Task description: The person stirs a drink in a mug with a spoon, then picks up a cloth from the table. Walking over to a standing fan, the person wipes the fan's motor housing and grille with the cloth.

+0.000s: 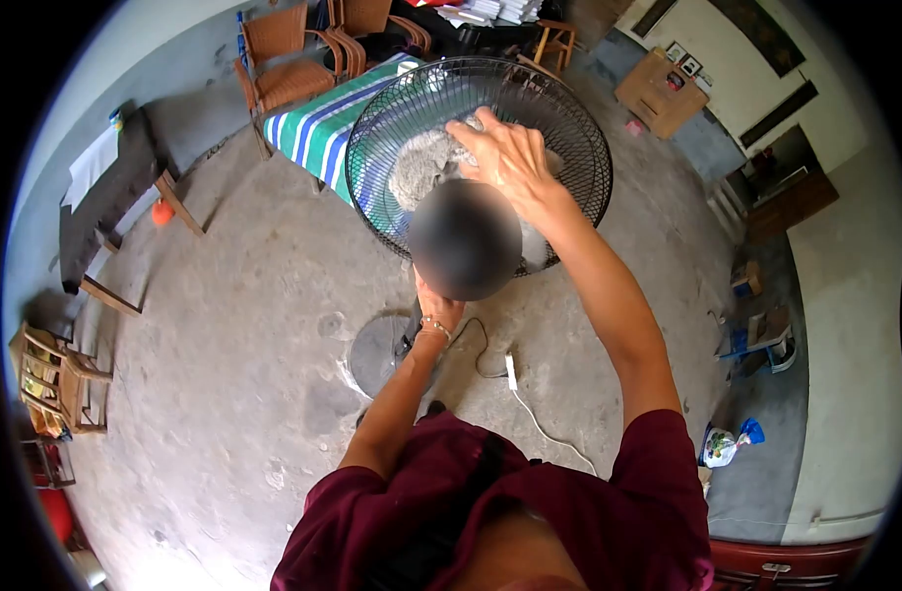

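Note:
A black standing fan (pixel 479 63) rises in front of me, its round wire guard facing away and its dark rear motor housing (pixel 466 239) towards me. Behind the wires, mottled grey, fuzzy-looking shapes (pixel 417 172) show; I cannot tell whether they are dusty blades or cloth. My right hand (pixel 515 163) lies over the guard's upper middle, fingers bent and apart, beside the grey shapes. Beneath the housing my left hand (pixel 439 300), with a bracelet at the wrist, grips the fan; its fingertips are partly hidden. The round base (pixel 380 355) rests on the floor.
A white power strip (pixel 511 372) and its cable lie on the floor at right of the base. Behind the fan stands a table with a striped cloth (pixel 308 123), near wicker chairs (pixel 274 59). Along the left wall are a dark bench (pixel 101 187) and a wooden chair (pixel 72 384).

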